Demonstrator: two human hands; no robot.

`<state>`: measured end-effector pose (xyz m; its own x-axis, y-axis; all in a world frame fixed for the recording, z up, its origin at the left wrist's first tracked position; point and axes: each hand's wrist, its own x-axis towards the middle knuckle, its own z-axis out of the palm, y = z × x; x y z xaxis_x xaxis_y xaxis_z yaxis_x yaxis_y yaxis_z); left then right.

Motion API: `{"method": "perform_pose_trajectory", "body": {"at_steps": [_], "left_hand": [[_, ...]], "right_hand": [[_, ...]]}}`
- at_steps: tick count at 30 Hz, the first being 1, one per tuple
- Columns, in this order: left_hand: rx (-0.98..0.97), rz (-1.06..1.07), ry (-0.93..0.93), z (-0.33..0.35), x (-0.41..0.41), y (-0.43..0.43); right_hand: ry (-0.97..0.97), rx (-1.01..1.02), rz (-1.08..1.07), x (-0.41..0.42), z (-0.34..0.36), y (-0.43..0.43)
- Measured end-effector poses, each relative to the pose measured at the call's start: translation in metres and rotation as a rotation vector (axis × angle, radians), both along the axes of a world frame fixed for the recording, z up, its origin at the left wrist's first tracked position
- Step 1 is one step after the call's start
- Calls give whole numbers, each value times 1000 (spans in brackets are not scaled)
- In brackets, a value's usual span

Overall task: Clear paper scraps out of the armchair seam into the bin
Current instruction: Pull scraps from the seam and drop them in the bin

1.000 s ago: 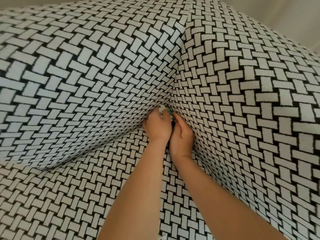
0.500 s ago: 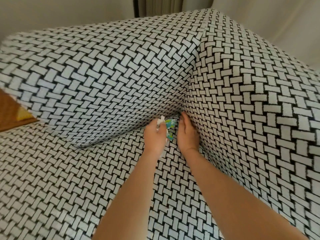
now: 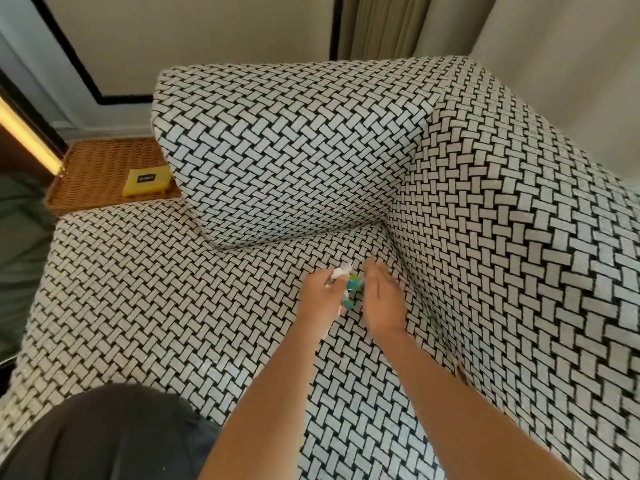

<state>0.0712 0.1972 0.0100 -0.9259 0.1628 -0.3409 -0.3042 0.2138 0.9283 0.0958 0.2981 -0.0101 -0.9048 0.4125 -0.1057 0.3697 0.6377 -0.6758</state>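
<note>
though light and soft, easy to lose one by one: scraps point(image 3: 353, 285) gripped as bunch in left hand point(image 3: 320, 296), just over seat point(image 3: 173, 289), out of seam point(image 3: 382, 226). best pinched at middle, not by loose tips. right hand point(image 3: 384, 301) beside, fingers straight, empty.

Matt woven cloth all over the armchair point(image 3: 311, 161), crumpled paper scraps point(image 3: 353, 284) against it.
Shows a coarse, slightly fuzzy weave in the black-and-white upholstery, dull throughout; reads thin and creased in the scraps, white with a printed blue-green piece. Beyond, rough brown cane in the wicker tray point(image 3: 97, 171), a smooth yellow plastic-looking block point(image 3: 147, 180) on it; soft matt cloth in the beige curtain point(image 3: 381, 26) and in the dark garment point(image 3: 104, 434) at the near edge.
</note>
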Motion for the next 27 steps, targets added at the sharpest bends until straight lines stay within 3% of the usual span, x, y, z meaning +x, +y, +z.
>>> {"method": "perform_pose_trajectory", "body": {"at_steps": [3, 7, 9, 17, 20, 27], "left_hand": [[43, -3, -104, 10, 19, -16], [67, -40, -228, 24, 41, -49], [55, -31, -293, 33, 47, -69], [-50, 72, -199, 91, 43, -174], [-72, 150, -155, 110, 45, -212], [-150, 337, -46, 120, 56, -309]], "right_hand": [[6, -83, 63, 20, 5, -25], [25, -574, 52, 34, 18, -60], [-6, -687, 109, 41, 27, -79], [158, -337, 424, 30, 75, -149], [234, -284, 523, 20, 95, -181], [206, -220, 728, 0, 122, -279]]}}
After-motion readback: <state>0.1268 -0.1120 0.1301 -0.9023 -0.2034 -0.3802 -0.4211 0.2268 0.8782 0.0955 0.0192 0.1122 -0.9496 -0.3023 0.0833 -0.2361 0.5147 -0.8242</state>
